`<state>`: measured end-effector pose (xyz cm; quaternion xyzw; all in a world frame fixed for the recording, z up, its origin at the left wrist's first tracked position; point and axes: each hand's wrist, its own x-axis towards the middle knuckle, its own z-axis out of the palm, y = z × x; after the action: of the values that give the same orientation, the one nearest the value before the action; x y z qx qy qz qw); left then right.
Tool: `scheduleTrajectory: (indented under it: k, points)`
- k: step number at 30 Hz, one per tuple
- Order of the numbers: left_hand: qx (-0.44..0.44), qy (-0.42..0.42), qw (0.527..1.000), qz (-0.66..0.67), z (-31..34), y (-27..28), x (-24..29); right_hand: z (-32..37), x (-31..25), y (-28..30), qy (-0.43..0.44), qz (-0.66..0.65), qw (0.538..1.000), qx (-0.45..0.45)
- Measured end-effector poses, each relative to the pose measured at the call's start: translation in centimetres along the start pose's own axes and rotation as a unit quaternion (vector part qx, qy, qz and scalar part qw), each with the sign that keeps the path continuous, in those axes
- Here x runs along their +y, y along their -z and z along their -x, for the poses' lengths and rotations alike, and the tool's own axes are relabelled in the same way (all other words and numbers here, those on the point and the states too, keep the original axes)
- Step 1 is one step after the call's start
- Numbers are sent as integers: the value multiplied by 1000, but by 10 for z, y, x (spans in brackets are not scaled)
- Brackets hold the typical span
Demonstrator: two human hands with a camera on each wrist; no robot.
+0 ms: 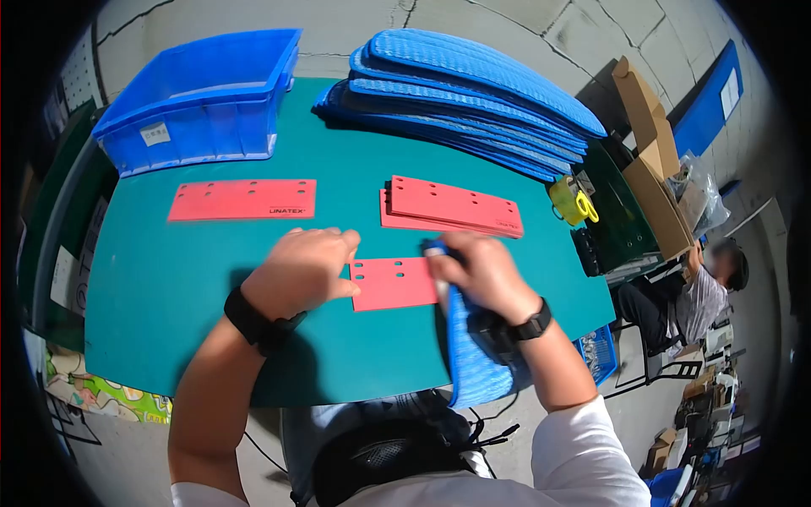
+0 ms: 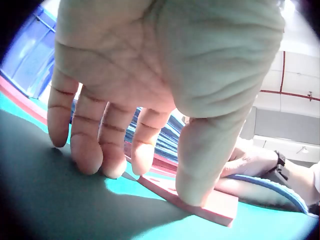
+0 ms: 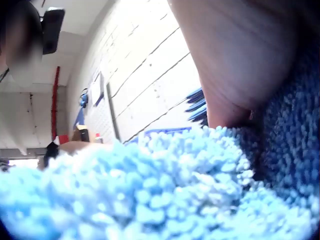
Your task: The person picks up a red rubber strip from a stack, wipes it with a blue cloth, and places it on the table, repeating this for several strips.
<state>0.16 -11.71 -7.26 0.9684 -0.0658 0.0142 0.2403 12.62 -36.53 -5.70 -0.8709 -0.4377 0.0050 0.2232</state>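
A red plate with oval holes (image 1: 384,291) lies on the table between both hands. My left hand (image 1: 304,266) is at its left end, and in the left wrist view the thumb of the left hand (image 2: 160,75) touches the plate (image 2: 220,205) while the fingers hang downward, holding nothing. My right hand (image 1: 490,270) grips a blue fluffy cloth (image 1: 473,363) at the plate's right end, which the hand and cloth cover. The cloth hangs over the table's front edge. In the right wrist view its pile (image 3: 150,185) fills the bottom, below the right hand (image 3: 240,55).
One red plate (image 1: 241,203) lies at the left, two stacked ones (image 1: 452,207) at the back right. Behind are a blue bin (image 1: 203,118) and a pile of blue pads (image 1: 473,93). Yellow-handled scissors (image 1: 579,205) stand at the right edge; a seated person (image 1: 684,300) is beyond.
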Motion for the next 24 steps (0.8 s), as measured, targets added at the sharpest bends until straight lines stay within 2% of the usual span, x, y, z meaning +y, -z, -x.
scheduleTrajectory:
  k: [2,5,8,9,11,13,14,15,16,19,22,24]
  points:
    - [19,-8,1000,10,1,-1,1,16,29,17,-65,-12,998,24]
    - [-13,0,1000,25,0,5,5,39,68,32,-159,-25,985,60]
    - [-11,-20,999,25,-1,4,4,41,70,35,-148,106,980,80]
    - [-16,-17,999,27,-2,5,5,39,63,34,-147,104,980,81]
    - [-23,-16,999,27,-2,5,6,32,34,32,-65,111,987,92]
    - [-10,-24,999,27,-2,3,6,24,-2,24,1,78,995,63]
    - [-13,-27,999,25,-2,2,6,21,-20,14,56,68,994,70]
    - [-6,-33,999,24,-2,2,5,19,-39,4,72,72,994,40]
    - [1,-40,999,23,-2,2,4,18,-50,-11,124,82,987,57]
    - [-20,-25,999,1,-3,8,9,16,-73,-29,134,61,989,-25]
    - [-17,-24,1000,10,-4,4,7,17,-64,-22,124,33,991,-42]
    - [-24,-23,999,16,-4,4,6,24,-50,-15,95,12,995,-13]
